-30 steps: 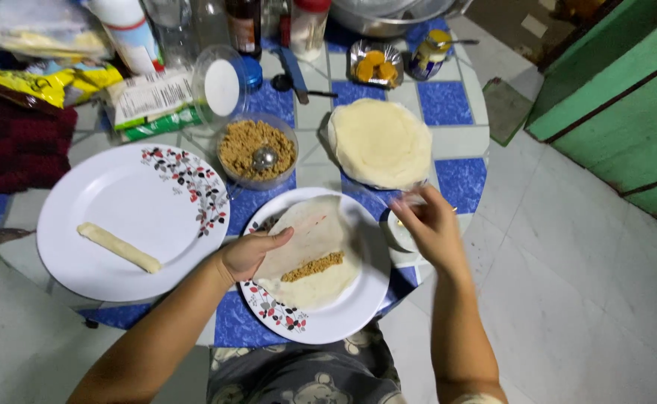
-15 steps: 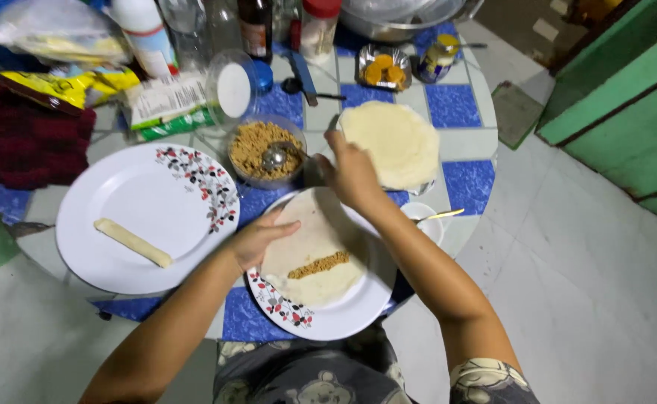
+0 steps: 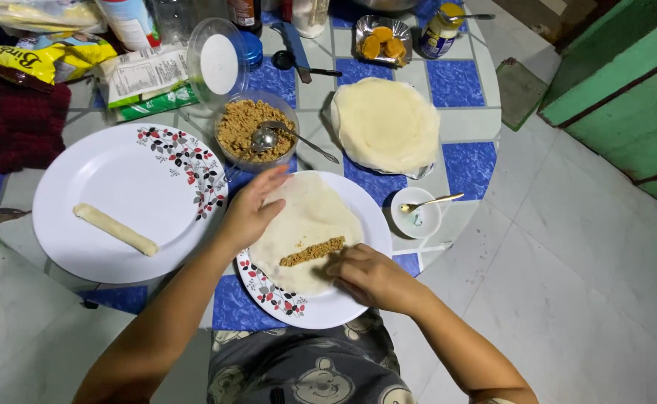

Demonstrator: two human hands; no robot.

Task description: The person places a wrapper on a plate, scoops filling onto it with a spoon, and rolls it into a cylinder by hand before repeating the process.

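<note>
- The right hand [image 3: 369, 275], fingers curled, presses the near edge of a thin round wrapper [image 3: 306, 228] beside a strip of brown filling [image 3: 312, 252].
- The left hand [image 3: 252, 211] lies flat and open on the wrapper's left side.
- The wrapper rests on a floral-rimmed plate [image 3: 358, 299].
- Farther off: a rolled piece [image 3: 115, 229] on another plate [image 3: 81, 179], a bowl of filling [image 3: 253, 131], stacked wrappers [image 3: 386, 123].

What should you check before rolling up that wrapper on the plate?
1. Wrapper lies flat on its plate: ok.
2. Filling strip sits in a line near the lower edge: ok.
3. Left hand rests on the wrapper's left side: ok.
4. Right hand is at the lower right edge: ok.
5. Whether the edge is already lifted: cannot tell.
</note>
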